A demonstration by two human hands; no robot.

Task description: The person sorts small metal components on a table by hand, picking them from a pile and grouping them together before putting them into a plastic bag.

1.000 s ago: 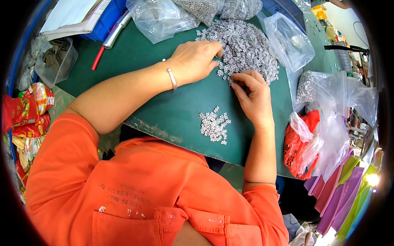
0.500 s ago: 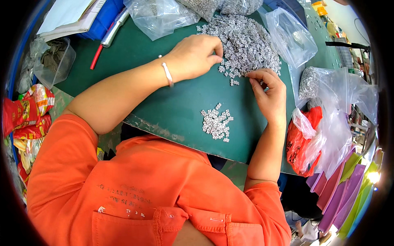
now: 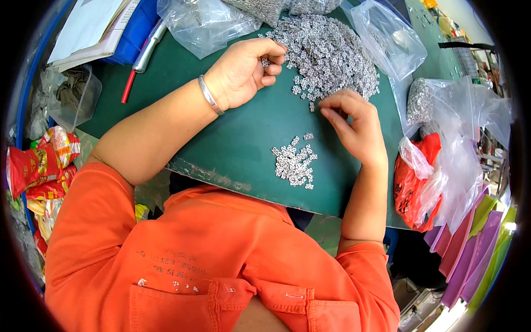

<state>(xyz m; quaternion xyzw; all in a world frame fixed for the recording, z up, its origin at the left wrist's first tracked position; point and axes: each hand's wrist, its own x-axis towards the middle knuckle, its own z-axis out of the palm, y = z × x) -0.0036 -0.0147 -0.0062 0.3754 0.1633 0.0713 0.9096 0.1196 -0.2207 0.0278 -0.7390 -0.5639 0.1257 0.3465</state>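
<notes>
A large heap of small grey metal pieces (image 3: 332, 55), each a curly flat shape, lies at the far side of the green table (image 3: 221, 146). My left hand (image 3: 243, 72) is at the heap's left edge, fingers curled in; whatever they hold is hidden. At the heap's near edge is my right hand (image 3: 354, 119), thumb and forefinger drawn close together, beside a single metal piece (image 3: 312, 107). Whether anything is pinched there cannot be made out. Nearer to me lies a smaller pile of the same pieces (image 3: 293, 165), with one loose piece (image 3: 308, 136) just beyond it.
Clear plastic bags (image 3: 207, 25) border the heap, another bag (image 3: 390, 41) at its right. A red-handled tool (image 3: 145, 58) and a plastic tub (image 3: 83, 97) lie left. A red bag (image 3: 417, 185) hangs by the right edge. Red packets (image 3: 41, 166) are at far left.
My left hand has shifted left and turned, its fingers curling. My right hand has drawn slightly left and nearer. A cluster of pieces at the heap's near edge is gone; one loose piece appears by the small pile.
</notes>
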